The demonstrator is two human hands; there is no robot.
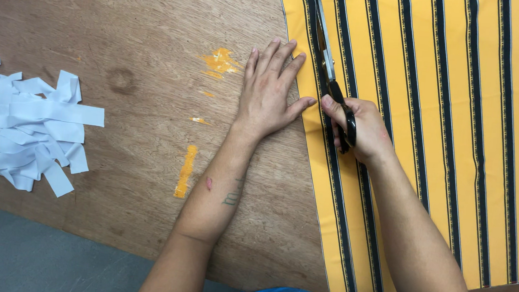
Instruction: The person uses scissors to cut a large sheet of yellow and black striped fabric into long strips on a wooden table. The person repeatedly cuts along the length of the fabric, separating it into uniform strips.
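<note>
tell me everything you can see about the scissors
The scissors are large shears with long, silvery metal blades and black handles. They lie along a dark stripe of the yellow and black striped fabric, blades pointing away from the person. The right hand has its grip closed around the handles. The blades look nearly shut. The left hand lies flat beside them, pressing the fabric's edge against the wooden table.

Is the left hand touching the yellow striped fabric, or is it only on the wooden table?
Touching. The head view shows the left hand flat, its fingers and thumb lying over the edge of the yellow striped fabric.
</note>
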